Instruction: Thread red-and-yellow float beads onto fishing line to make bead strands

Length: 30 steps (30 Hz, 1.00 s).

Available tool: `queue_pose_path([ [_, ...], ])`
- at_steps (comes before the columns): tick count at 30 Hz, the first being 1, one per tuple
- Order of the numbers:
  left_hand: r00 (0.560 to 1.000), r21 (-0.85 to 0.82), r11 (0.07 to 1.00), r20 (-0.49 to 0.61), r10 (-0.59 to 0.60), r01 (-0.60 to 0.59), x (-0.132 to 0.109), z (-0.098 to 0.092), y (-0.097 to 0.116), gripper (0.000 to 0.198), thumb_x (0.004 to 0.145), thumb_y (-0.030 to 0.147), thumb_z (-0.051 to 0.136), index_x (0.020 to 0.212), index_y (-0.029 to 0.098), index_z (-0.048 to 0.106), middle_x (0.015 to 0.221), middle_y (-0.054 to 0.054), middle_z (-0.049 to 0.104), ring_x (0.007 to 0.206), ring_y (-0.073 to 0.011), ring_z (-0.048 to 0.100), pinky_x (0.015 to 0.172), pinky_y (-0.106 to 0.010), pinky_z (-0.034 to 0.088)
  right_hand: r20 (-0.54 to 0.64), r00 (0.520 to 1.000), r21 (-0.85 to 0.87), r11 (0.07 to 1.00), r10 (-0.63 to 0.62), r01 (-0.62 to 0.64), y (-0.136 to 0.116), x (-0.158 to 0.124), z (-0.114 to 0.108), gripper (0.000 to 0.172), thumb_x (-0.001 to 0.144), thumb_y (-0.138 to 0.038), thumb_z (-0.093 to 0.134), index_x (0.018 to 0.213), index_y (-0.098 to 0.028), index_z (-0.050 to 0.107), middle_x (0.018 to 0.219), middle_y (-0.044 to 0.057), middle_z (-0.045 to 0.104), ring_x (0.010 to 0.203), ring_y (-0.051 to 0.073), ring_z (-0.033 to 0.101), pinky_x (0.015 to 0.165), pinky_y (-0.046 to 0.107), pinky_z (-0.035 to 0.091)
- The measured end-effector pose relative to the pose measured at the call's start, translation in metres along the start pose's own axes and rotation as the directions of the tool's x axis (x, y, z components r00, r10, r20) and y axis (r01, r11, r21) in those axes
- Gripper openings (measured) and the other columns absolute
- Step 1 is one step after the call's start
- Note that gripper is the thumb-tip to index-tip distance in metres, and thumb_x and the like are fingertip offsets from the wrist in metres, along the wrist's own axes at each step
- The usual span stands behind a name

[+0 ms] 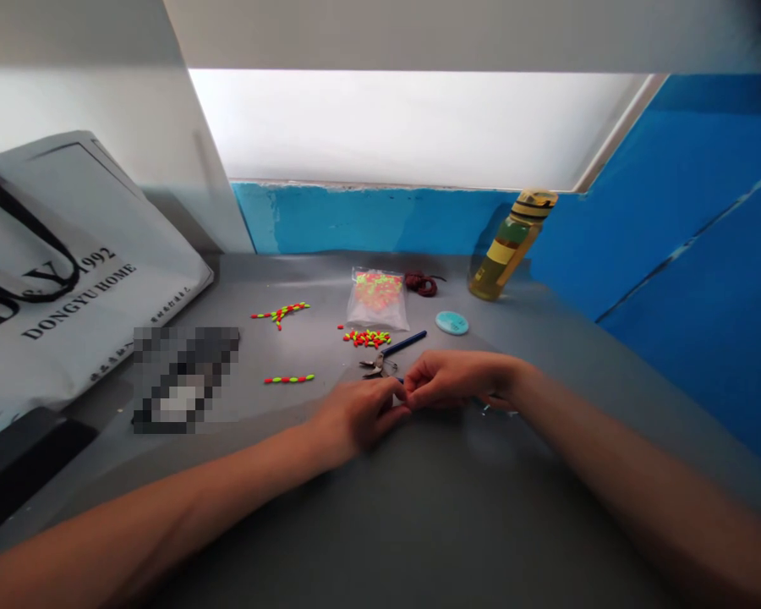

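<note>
My left hand (360, 413) and my right hand (450, 378) meet just above the grey table, thumbs and fingertips pinched together. Whatever lies between the fingers is too small or hidden to make out. Right behind the hands are pliers (407, 342) with a dark blue handle, partly covered by them. A little farther back is a loose pile of red and yellow-green oval beads (368, 338). To the left, a short straight row of the same beads (290, 380) lies on the table, with a branching bead cluster (283, 313) beyond it.
A clear bag of beads (379, 296), a dark red cord bundle (422, 284), a turquoise round disc (451, 322) and a yellowish bottle (506, 254) stand or lie toward the wall. At left are a large white bag (95, 262) and a pixelated dark object (187, 381).
</note>
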State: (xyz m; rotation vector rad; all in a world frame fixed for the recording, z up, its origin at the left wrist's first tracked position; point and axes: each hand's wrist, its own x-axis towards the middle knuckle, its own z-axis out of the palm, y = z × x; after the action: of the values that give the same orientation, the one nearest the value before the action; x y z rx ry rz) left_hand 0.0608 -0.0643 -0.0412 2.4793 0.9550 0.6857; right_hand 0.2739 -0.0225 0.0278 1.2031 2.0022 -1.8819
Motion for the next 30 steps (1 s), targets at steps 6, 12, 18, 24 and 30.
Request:
queue_pose_path([
  [6, 0.999, -0.010, 0.999, -0.010, 0.046, -0.046, -0.001, 0.001, -0.001, 0.012, 0.093, 0.028, 0.059, 0.100, 0.022, 0.068, 0.088, -0.002, 0.073, 0.075, -0.0166, 0.067, 0.065, -0.027, 0.049, 0.039, 0.999, -0.004, 1.000, -0.026, 0.026, 0.003, 0.000, -0.003, 0.031, 0.084, -0.045, 0.068, 0.085, -0.015, 0.060, 0.057, -0.007, 0.045, 0.049, 0.006, 0.038, 0.043, 0.019, 0.028],
  [12, 0.949, -0.023, 0.998, -0.313, 0.047, -0.057, -0.004, -0.011, 0.008, 0.007, 0.094, 0.026, 0.060, 0.095, 0.020, 0.064, 0.078, -0.001, 0.070, 0.065, -0.0134, 0.063, 0.061, -0.026, 0.047, 0.127, 0.991, 0.048, 0.999, -0.029, 0.023, 0.008, 0.003, -0.010, 0.026, 0.078, -0.038, 0.073, 0.081, -0.015, 0.060, 0.056, -0.007, 0.046, 0.046, 0.006, 0.036, 0.040, 0.019, 0.025],
  [18, 0.746, -0.064, 0.995, -0.666, 0.014, -0.076, 0.004, -0.032, 0.002, 0.005, 0.095, 0.025, 0.061, 0.095, 0.021, 0.058, 0.101, -0.005, 0.066, 0.097, -0.0176, 0.062, 0.090, -0.035, 0.049, 0.125, 0.992, 0.025, 1.000, 0.013, -0.016, 0.008, 0.004, -0.013, 0.023, 0.071, -0.035, 0.074, 0.076, -0.015, 0.064, 0.054, -0.007, 0.049, 0.044, 0.006, 0.037, 0.038, 0.019, 0.024],
  [24, 0.757, -0.225, 0.973, -0.644, -0.107, -0.054, 0.005, -0.030, -0.005, 0.008, 0.097, 0.027, 0.058, 0.101, 0.022, 0.055, 0.110, -0.006, 0.064, 0.107, -0.0182, 0.061, 0.097, -0.038, 0.046, 0.084, 0.995, -0.057, 0.997, 0.062, -0.057, 0.005, 0.007, -0.008, 0.022, 0.070, -0.034, 0.074, 0.075, -0.015, 0.064, 0.054, -0.006, 0.048, 0.048, 0.006, 0.039, 0.041, 0.019, 0.025],
  [30, 0.765, -0.163, 0.979, -0.644, -0.011, -0.124, 0.004, -0.030, -0.002, 0.007, 0.095, 0.022, 0.060, 0.099, 0.022, 0.054, 0.106, -0.005, 0.065, 0.105, -0.0180, 0.062, 0.097, -0.039, 0.047, 0.041, 0.998, -0.249, 0.968, 0.053, -0.041, -0.012, -0.024, -0.009, 0.034, 0.087, -0.043, 0.064, 0.106, -0.016, 0.070, 0.078, 0.000, 0.062, 0.062, 0.010, 0.051, 0.054, 0.022, 0.039],
])
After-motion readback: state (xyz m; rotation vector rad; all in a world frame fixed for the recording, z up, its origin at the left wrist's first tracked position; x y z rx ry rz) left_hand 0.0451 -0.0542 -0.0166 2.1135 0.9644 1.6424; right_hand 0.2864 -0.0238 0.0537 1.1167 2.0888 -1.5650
